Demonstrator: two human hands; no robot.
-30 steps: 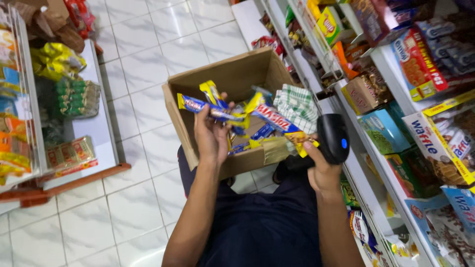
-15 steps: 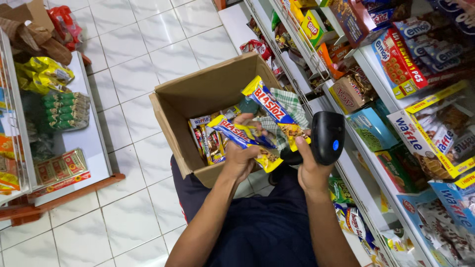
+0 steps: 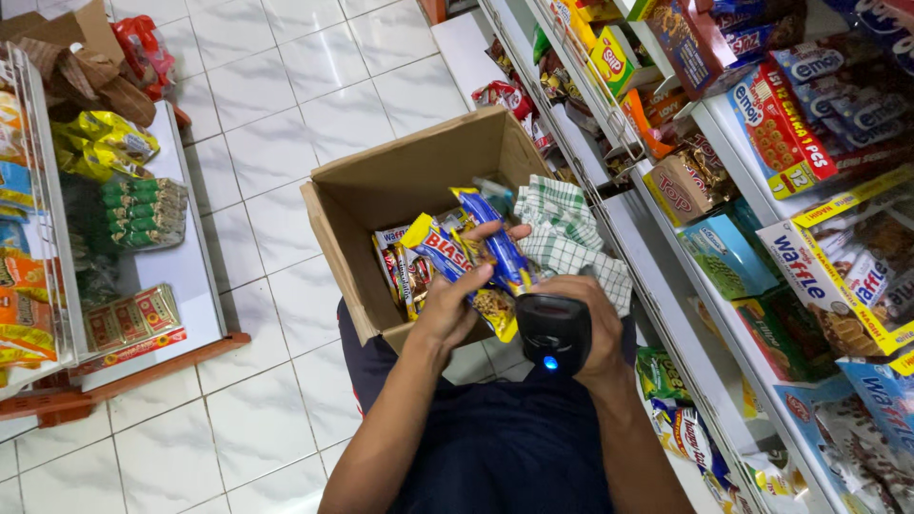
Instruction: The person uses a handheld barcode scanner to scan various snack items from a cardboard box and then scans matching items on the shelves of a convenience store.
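My left hand (image 3: 455, 303) grips a bunch of blue and yellow snack bar packets (image 3: 481, 259) over an open cardboard box (image 3: 354, 257) that rests on my lap. More packets lie inside the box. My right hand (image 3: 592, 324) holds a black barcode scanner (image 3: 553, 331) with a small blue light, its head right next to the packets. A green and white checked cloth (image 3: 566, 233) hangs over the box's right side.
Store shelves packed with boxed and bagged snacks (image 3: 781, 143) run along the right. A low white shelf (image 3: 167, 276) with green and yellow packs stands at the left. White tiled floor (image 3: 276, 86) lies between them.
My left hand has lowered the packets toward the box and turned them. The scanner in my right hand has swung down and in, close against the packets.
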